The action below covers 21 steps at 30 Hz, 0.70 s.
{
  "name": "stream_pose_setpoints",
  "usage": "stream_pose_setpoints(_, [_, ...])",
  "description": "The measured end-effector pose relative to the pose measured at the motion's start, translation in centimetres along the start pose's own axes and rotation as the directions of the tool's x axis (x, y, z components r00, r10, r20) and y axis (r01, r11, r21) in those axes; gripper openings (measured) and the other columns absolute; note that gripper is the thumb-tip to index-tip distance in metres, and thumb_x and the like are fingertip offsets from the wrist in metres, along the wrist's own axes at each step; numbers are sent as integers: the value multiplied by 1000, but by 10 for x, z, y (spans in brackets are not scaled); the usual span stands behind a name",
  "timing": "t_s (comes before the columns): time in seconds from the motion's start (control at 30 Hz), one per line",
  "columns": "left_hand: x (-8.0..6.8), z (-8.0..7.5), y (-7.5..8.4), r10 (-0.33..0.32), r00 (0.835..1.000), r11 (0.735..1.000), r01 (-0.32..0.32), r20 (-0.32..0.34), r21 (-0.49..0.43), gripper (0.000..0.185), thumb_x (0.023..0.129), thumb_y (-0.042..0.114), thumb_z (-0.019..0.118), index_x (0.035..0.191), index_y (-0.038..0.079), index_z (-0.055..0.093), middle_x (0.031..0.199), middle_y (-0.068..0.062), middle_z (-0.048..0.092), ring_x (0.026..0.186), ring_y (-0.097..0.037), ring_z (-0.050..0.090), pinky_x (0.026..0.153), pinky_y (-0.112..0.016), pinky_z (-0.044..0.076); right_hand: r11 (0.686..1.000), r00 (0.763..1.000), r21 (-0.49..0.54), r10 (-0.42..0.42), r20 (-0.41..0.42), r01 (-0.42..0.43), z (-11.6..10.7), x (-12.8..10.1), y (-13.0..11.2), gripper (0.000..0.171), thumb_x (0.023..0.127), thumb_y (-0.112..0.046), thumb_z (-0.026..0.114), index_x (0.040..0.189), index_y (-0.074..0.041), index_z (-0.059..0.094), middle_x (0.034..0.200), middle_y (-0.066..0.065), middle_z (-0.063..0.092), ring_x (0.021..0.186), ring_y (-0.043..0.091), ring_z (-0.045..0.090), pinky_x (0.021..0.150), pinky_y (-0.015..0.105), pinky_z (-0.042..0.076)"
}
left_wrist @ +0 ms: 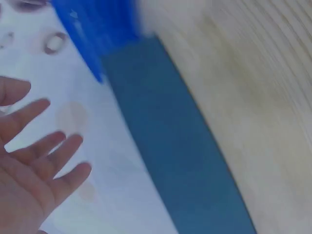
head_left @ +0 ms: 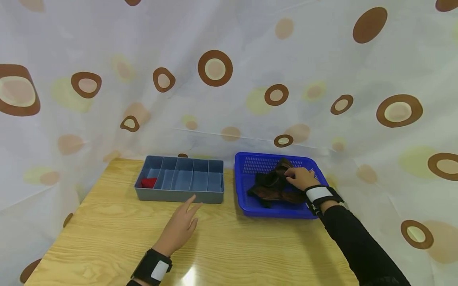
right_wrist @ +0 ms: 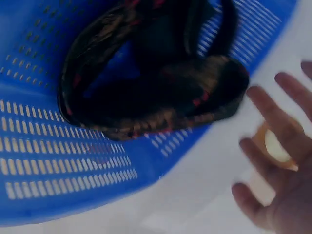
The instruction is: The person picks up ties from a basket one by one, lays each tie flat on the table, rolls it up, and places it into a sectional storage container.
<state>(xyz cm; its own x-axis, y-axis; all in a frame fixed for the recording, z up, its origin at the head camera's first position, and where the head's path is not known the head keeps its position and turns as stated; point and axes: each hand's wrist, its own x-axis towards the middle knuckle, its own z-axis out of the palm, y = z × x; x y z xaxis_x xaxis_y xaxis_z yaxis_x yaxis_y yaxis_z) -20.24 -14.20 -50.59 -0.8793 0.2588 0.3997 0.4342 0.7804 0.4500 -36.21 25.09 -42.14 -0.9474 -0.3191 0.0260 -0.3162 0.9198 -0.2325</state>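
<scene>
My left hand (head_left: 191,206) hovers open over the wooden table (head_left: 107,234), fingers straight and pointing at the front wall of a grey divided tray (head_left: 179,195). A red item (head_left: 148,182) lies in the tray's leftmost compartment. My right hand (head_left: 291,174) reaches into a blue slotted basket (head_left: 250,165) and rests over a dark brown-black cloth (head_left: 272,188) heaped in it. In the right wrist view the right hand (right_wrist: 258,126) has spread, straight fingers beside the cloth (right_wrist: 161,92) and the basket (right_wrist: 58,165). The left wrist view is blurred, showing the open left hand (left_wrist: 53,131) near the tray (left_wrist: 170,161).
A white curtain with brown rings (head_left: 214,67) hangs close behind and on both sides of the table. Tray and basket stand side by side at the table's far edge. Bare wood lies between them and the near edge.
</scene>
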Motion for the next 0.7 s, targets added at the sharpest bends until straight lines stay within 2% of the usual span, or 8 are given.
stream_pose_setpoints(0.1, [-1,-2,15,22,999,999,-20,45,-44,39,88,10,64,126,5,58,141,-19,44,120,-35,53,94,-46,47,996,985,-69,-52,162,64,17,19,-10,22,88,-11,60,105,2,67,101,18,69,96,36,62,91,63,38])
stream_pose_setpoints(0.27, [-7,-2,24,12,996,998,-6,94,-59,37,89,10,63,125,9,59,139,-14,47,116,-29,56,89,-39,51,977,910,-158,-66,410,142,56,34,-23,46,77,-14,75,118,3,61,115,21,64,106,37,59,88,49,49])
stream_pose_setpoints(0.4, [-14,-2,21,-5,992,998,13,129,-63,36,90,12,62,125,9,59,137,-13,48,111,-26,59,85,-36,53,957,897,-252,-18,441,143,107,51,-10,69,59,-14,88,121,-4,59,112,17,65,104,36,60,86,52,49])
stream_pose_setpoints(0.43, [-16,-2,19,-7,991,998,16,131,-66,35,90,12,62,125,10,59,137,-13,48,110,-25,60,85,-36,53,945,907,-276,-47,418,176,118,54,-5,68,58,-12,89,119,-6,61,108,15,66,101,35,61,85,52,50])
stream_pose_setpoints(0.5, [-17,-3,17,-8,992,997,17,128,-69,35,90,12,62,124,9,59,135,-14,49,108,-25,60,84,-37,53,922,930,-293,-146,338,251,149,74,22,40,63,-8,84,100,-10,68,90,10,70,82,28,65,68,50,53])
stream_pose_setpoints(0.6, [-18,-5,13,-10,993,998,18,121,-65,35,90,12,61,124,9,59,132,-14,51,110,-27,59,85,-38,52,930,934,-259,-176,312,261,145,90,17,10,74,-3,73,79,-11,70,73,6,67,66,21,61,56,42,50])
stream_pose_setpoints(0.67, [-18,-6,11,-17,992,997,26,127,-73,34,90,11,61,125,9,59,131,-14,52,112,-28,58,86,-39,52,950,933,-165,-210,293,265,121,94,-6,10,80,-2,66,73,-9,70,71,8,66,62,22,59,53,40,46])
stream_pose_setpoints(0.7, [-18,-6,10,-20,991,997,30,133,-76,34,90,11,61,125,9,58,131,-15,53,113,-29,58,87,-39,51,965,933,-130,-176,314,226,96,87,-32,6,81,-1,67,79,-6,71,78,10,68,69,24,61,59,39,49])
